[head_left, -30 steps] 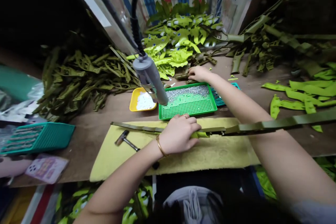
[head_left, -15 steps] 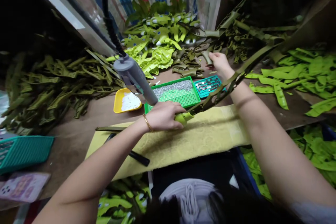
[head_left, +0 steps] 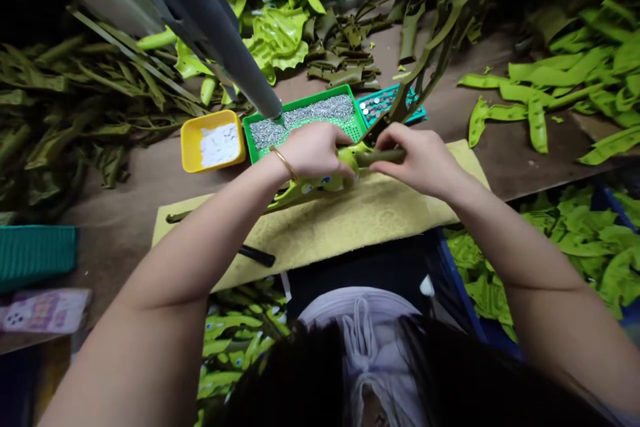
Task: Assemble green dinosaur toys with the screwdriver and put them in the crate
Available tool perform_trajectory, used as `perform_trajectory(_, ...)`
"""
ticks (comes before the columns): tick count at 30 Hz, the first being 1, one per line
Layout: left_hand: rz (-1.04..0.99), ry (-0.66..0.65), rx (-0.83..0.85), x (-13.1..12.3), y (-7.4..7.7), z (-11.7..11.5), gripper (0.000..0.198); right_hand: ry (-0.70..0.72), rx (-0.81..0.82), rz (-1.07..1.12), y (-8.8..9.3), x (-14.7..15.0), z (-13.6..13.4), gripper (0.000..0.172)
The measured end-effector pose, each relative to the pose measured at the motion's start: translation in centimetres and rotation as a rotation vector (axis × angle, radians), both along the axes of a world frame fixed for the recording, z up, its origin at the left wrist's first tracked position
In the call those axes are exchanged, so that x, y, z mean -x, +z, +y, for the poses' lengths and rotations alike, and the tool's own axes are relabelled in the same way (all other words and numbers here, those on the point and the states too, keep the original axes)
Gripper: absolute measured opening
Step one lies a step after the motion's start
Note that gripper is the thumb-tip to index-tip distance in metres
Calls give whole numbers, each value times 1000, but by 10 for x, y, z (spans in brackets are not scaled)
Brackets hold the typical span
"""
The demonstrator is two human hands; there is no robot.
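Note:
My left hand (head_left: 320, 150) is closed around a lime-green plastic toy part (head_left: 327, 183) with a blue eye, low over the yellow cloth (head_left: 395, 207). My right hand (head_left: 417, 157) pinches a short olive-green plastic piece (head_left: 383, 156) against the right end of that toy part. From the same end, a long olive strip (head_left: 450, 20) runs up toward the upper right. Fingers hide the joint between the pieces. Just beyond my hands, a green basket (head_left: 247, 137) holds small silvery metal pieces. A grey cylindrical tool (head_left: 225, 33) hangs down to its left part.
A yellow tub (head_left: 187, 147) with white material stands left of the green basket, a teal tray (head_left: 423, 111) of metal discs right of it. A black handle (head_left: 257, 255) lies on the cloth. Piles of olive parts (head_left: 40, 93) and lime-green parts (head_left: 575, 73) flank the workspace.
My right hand has come back from the olive pile with a short piece and brought it to the toy part in my left hand. The view has tilted downward.

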State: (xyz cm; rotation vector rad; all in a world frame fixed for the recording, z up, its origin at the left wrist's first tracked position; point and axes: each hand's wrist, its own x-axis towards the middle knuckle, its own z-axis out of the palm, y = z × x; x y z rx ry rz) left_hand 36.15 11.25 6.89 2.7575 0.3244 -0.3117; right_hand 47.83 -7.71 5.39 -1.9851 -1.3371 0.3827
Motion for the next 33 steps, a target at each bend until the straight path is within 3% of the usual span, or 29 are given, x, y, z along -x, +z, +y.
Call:
perform_trajectory(4, -17, -15, -16, 0, 1, -6, 54, -122, -38, -143, -6, 12, 19, 38)
perform_trajectory(9, -12, -13, -57, 2, 4, -6, 45, -225, -95, -171, -15, 29, 18, 59)
perform_trajectory(12, -13, -11, -46, 8, 8, -8, 50, -392, -268, -121, -32, 41, 14, 86)
perform_trajectory(14, -20, -54, 2, 17, 13, -12, 52, -504, -427, 64, -49, 46, 12, 97)
perform_trajectory(16, -32, -138, 31, 26, 18, -18, 51, -411, -518, 386, -63, 49, 12, 90)
perform_trajectory(18, -72, -175, 23, 35, 24, -26, 53, -203, -532, 654, -70, 53, 13, 68)
perform_trajectory(21, -152, -152, 25, 45, 30, -38, 65, -48, -569, 739, -65, 61, 16, 40)
perform_trajectory(25, -167, -164, 37, 52, 29, -44, 62, -27, -698, 708, -57, 72, 19, 23)
perform_trajectory(28, -179, -178, 49, 53, 27, -43, 56, -93, -779, 736, -59, 82, 22, 21)
perform_trajectory(33, -148, -249, 4, 35, 41, -57, 50, -264, -632, 879, -59, 93, 28, 34)
